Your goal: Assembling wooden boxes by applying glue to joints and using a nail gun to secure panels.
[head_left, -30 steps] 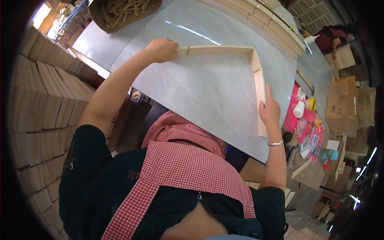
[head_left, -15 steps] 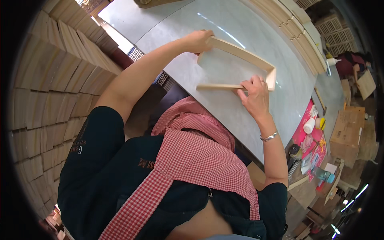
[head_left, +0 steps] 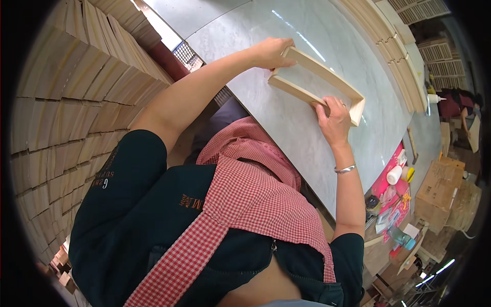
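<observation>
A pale wooden rectangular frame [head_left: 327,75] is held tilted over the grey marbled tabletop [head_left: 378,143]. My left hand [head_left: 273,53] is closed around its left end, with the fingertips partly hidden. My right hand [head_left: 335,122] pinches the near long strip close to the right end, the thumb on the near side. That strip runs along the near side, and its left end meets the frame's left end piece. Whether the corner is tight, I cannot tell.
Stacked wooden pieces [head_left: 61,107] rise on the left. More strips [head_left: 396,61] line the table's far right edge. At right are a hammer [head_left: 412,142], a white bottle [head_left: 394,175], a clear blue-capped bottle [head_left: 401,238] and a cardboard box [head_left: 434,187]. Another person [head_left: 455,105] is beyond.
The near strip's left end has swung up to the frame's left end piece, closing the earlier gap. Both hands and the frame sit slightly farther right in the picture.
</observation>
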### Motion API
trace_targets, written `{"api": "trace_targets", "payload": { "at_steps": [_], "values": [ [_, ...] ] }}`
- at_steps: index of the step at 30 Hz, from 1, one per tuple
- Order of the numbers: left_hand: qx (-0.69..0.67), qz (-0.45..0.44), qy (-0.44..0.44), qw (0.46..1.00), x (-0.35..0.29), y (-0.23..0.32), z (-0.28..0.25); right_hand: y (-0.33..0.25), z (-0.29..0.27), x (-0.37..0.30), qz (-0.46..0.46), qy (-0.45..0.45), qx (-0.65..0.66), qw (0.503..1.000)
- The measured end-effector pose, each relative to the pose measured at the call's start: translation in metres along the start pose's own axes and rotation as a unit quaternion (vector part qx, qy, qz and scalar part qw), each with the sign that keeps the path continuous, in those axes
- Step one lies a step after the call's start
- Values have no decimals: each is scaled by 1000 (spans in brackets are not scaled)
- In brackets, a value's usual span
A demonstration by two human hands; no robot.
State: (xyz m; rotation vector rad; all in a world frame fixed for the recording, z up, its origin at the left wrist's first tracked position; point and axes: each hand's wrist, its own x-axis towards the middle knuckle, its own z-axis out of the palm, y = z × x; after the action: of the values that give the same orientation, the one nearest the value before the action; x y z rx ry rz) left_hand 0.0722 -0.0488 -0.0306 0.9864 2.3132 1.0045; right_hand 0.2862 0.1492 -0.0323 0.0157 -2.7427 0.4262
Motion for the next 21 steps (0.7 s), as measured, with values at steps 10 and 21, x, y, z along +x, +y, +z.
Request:
{"api": "trace_targets", "payload": {
  "at_steps": [10,21],
  "values": [
    [-153,54,-33,986,-32,-24,-2,-3,-1,3,8,2,-10,1000],
    [-159,95,-42,982,-31,-32,1,-57,6,42,-127,-5,34,991]
  ]
}}
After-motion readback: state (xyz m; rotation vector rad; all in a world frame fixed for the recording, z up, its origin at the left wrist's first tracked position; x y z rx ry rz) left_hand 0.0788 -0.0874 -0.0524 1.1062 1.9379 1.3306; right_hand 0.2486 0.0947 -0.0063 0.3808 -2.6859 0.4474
